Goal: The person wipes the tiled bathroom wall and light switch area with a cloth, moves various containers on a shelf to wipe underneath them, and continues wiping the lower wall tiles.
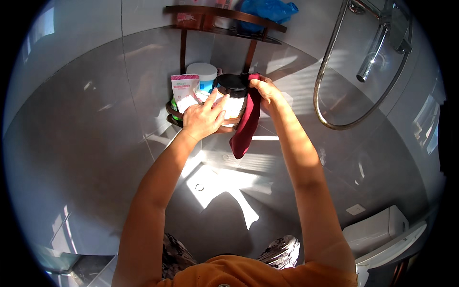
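My right hand (266, 89) pinches the top of a dark red cloth (247, 129), which hangs down past the right end of a brown metal corner shelf (229, 121). My left hand (205, 116) rests with spread fingers against a white jar with a black lid (232, 86), at the jar's left front. Left of the jar stand a white and pink packet of washing powder (185, 91), a blue tub with a white lid (202, 73) and a green item (175, 107), partly hidden by the shelf rail.
An upper shelf (229, 13) holds a blue plastic bag (267, 10) and several packages. At the right a shower hose (317, 89) loops below a chrome mixer tap (385, 18). A toilet (376, 233) stands at the lower right. Grey tiled walls meet behind the shelves.
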A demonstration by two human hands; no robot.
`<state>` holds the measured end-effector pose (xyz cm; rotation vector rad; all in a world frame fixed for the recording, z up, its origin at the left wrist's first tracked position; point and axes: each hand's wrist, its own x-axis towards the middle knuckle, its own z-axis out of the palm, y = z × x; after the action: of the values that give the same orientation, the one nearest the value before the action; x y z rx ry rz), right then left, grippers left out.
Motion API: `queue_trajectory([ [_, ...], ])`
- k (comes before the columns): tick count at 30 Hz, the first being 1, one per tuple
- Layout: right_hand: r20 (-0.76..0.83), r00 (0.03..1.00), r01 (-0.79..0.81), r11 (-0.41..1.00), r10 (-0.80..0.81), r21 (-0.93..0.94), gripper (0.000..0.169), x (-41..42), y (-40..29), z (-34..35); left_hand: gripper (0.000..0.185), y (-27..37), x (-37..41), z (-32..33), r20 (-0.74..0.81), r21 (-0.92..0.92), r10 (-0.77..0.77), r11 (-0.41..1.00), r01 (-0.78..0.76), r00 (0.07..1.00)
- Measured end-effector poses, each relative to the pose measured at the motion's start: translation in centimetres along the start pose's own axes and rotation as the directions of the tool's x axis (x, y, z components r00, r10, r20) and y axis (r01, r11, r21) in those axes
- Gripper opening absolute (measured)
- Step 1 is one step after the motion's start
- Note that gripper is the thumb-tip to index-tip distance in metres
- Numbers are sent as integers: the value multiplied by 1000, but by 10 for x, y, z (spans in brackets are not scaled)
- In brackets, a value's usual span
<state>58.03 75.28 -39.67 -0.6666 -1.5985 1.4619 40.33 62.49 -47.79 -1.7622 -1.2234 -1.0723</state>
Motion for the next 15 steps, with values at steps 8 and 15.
queue_trajectory([
  [8, -216, 973, -78, 770, -79, -633, 35, 34, -3, -8, 39, -2, 0, 4, -64, -20, 24, 999, -26, 998],
  [15, -214, 963, -130, 414, -163, -901, 38, 42, -22, 11, 40, -2, -1, 4, -62, 10, 21, 1000, -21, 998],
])
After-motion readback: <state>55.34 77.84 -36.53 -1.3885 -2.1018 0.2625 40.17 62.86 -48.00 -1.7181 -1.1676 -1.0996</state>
